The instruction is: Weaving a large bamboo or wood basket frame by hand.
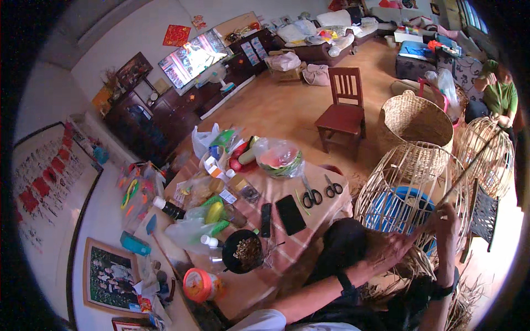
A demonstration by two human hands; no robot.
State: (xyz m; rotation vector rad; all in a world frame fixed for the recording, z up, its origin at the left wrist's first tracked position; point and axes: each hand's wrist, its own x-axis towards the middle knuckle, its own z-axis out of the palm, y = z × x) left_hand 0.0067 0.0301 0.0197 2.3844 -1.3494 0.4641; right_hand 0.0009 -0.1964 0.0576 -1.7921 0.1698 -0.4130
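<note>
Both my hands are over my lap at the lower right, beside an open-weave basket of pale strips. My right hand is closed around a long thin strip, dark along its upper part, which slants up toward the far right. My left hand lies lower and to the left, its fingers toward the strip's near end; they are blurred, so their grip is unclear. A blue basin shows through the basket's ribs. Loose dry strips lie on the floor by my right forearm.
At my left stands a cluttered table with two pairs of scissors, a black bowl and bags. A red chair and a large woven basket stand ahead. Another person sits at the right behind a second open-weave basket.
</note>
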